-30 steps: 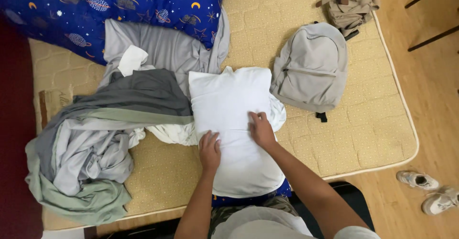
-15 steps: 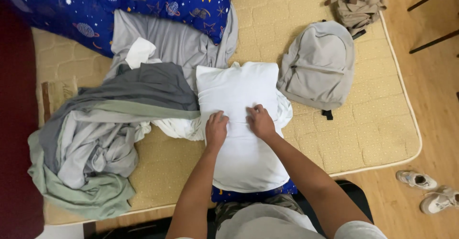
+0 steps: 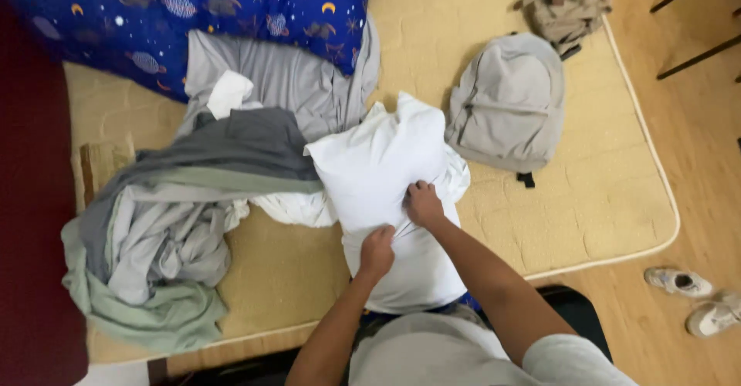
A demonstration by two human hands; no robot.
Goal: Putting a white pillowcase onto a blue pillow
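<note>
Two bare hands work at the near edge of a tan mattress (image 3: 587,201), seen from above by the person kneeling there. The left hand (image 3: 377,252) is curled closed, pinching the cloth of a white pillow (image 3: 378,170) near its middle. The right hand (image 3: 424,204) sits just beyond and to the right of it, fingers also bunched shut on the same white cloth. The pillow lies lengthwise away from the person, its near end by their lap and its far end tilted up and to the right. Touching the pillow's left side is a heap of laundry: a crumpled white sheet (image 3: 297,207), a dark grey garment (image 3: 239,143) draped over the top, pale grey cloth (image 3: 166,235), and a sage green piece (image 3: 147,316) trailing toward the near left corner. To the right of the pillow, just beside it, lies a light grey backpack (image 3: 505,104). Farther off, a flat grey sheet (image 3: 309,81) spreads behind the heap, and beyond that a dark blue blanket (image 3: 201,8) printed with moons and planets. A khaki bag (image 3: 565,1) rests at the far right edge. On the wooden floor (image 3: 695,162) to the right sits a pair of white shoes (image 3: 695,297).
</note>
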